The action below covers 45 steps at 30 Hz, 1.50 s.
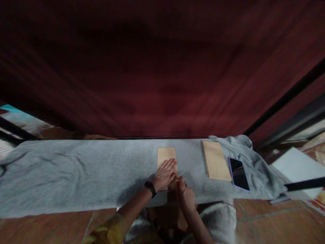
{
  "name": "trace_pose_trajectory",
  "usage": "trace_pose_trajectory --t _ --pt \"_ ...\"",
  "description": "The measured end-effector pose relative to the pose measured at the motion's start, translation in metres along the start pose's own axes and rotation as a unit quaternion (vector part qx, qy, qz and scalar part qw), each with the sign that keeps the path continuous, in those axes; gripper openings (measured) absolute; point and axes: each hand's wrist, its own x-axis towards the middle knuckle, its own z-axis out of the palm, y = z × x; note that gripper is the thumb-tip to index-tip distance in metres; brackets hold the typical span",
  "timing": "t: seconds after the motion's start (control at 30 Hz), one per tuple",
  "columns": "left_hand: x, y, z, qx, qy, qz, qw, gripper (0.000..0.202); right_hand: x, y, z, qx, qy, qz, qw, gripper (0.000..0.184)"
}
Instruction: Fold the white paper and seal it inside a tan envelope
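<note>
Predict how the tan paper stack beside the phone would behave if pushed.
The paper stack would probably slide rather than tip, since it lies flat on the grey cloth. Its seemingly layered left edge suggests loose pieces that might shift apart.

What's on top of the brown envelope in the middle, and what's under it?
The left hand lies on the brown envelope, hiding part of it. The right hand is at its lower right edge. Grey cloth shows around it; whatever lies directly underneath is covered.
</note>
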Motion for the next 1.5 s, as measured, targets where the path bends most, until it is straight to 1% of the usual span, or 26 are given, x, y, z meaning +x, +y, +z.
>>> trace_pose_trajectory --t 0.13,0.2,0.23,0.27,0.33,0.37,0.43,0.53,0.6,0.7,0.8,0.87,0.93,1.03,1.13,1.2,1.33,1.43,1.5 --pt "-0.023 0.017 -0.008 -0.041 -0.020 0.000 0.999 0.052 0.005 0.005 -0.012 -0.071 -0.048 -0.003 0.996 0.036" --pt "-0.035 0.024 -0.013 -0.057 -0.043 -0.006 0.997 0.051 0.014 0.008 -0.019 -0.075 -0.046 -0.005 0.996 0.036" --pt "-0.040 0.027 -0.015 -0.067 -0.052 -0.005 0.996 0.052 0.021 0.008 -0.022 -0.067 -0.035 -0.017 0.997 0.037" --pt "-0.046 0.029 -0.016 -0.077 -0.057 0.000 0.995 0.053 0.029 0.008 -0.025 -0.047 -0.022 -0.049 0.997 0.037" --pt "-0.057 0.031 -0.018 -0.104 -0.058 0.010 0.993 0.055 0.046 0.005 -0.026 -0.013 -0.010 -0.143 0.990 0.040" --pt "-0.062 0.031 -0.018 -0.118 -0.051 0.011 0.992 0.055 0.055 0.002 -0.024 -0.008 -0.007 -0.189 0.982 0.043" --pt "-0.069 0.030 -0.018 -0.143 -0.026 0.004 0.989 0.050 0.071 -0.005 -0.016 -0.021 -0.029 -0.279 0.960 0.049" --pt "-0.072 0.029 -0.020 -0.181 0.018 -0.015 0.983 0.040 0.091 -0.013 0.001 -0.028 -0.046 -0.299 0.953 0.054" --pt "-0.071 0.031 -0.022 -0.207 0.034 -0.024 0.978 0.036 0.102 -0.016 0.011 -0.043 -0.060 -0.309 0.948 0.054" --pt "-0.067 0.034 -0.026 -0.232 0.031 -0.042 0.971 0.033 0.119 -0.017 0.020 -0.064 -0.062 -0.301 0.949 0.056" --pt "-0.066 0.036 -0.027 -0.255 0.023 -0.069 0.964 0.031 0.132 -0.017 0.024 -0.077 -0.043 -0.275 0.957 0.057" --pt "-0.067 0.036 -0.026 -0.255 0.032 -0.070 0.964 0.031 0.136 -0.018 0.026 -0.084 -0.025 -0.261 0.961 0.057" --pt "-0.069 0.035 -0.023 -0.214 0.042 -0.047 0.975 0.031 0.134 -0.018 0.028 -0.092 -0.009 -0.257 0.962 0.057" --pt "-0.071 0.032 -0.018 -0.090 0.040 0.001 0.995 0.033 0.124 -0.012 0.028 -0.106 0.002 -0.273 0.956 0.057" --pt "-0.071 0.030 -0.015 -0.003 0.035 0.027 0.999 0.033 0.106 0.000 0.023 -0.110 0.000 -0.310 0.944 0.055" --pt "-0.072 0.031 -0.016 0.018 0.040 0.035 0.998 0.032 0.092 0.010 0.017 -0.107 -0.005 -0.331 0.938 0.054" --pt "-0.071 0.033 -0.020 0.021 0.047 0.044 0.998 0.032 0.062 0.026 0.001 -0.083 -0.021 -0.345 0.935 0.051" --pt "-0.066 0.030 -0.022 0.009 0.035 0.041 0.999 0.029 0.042 0.034 -0.011 -0.054 -0.037 -0.347 0.936 0.048" --pt "-0.060 0.024 -0.020 0.010 0.026 0.029 0.999 0.030 0.032 0.038 -0.017 -0.040 -0.044 -0.345 0.937 0.047"
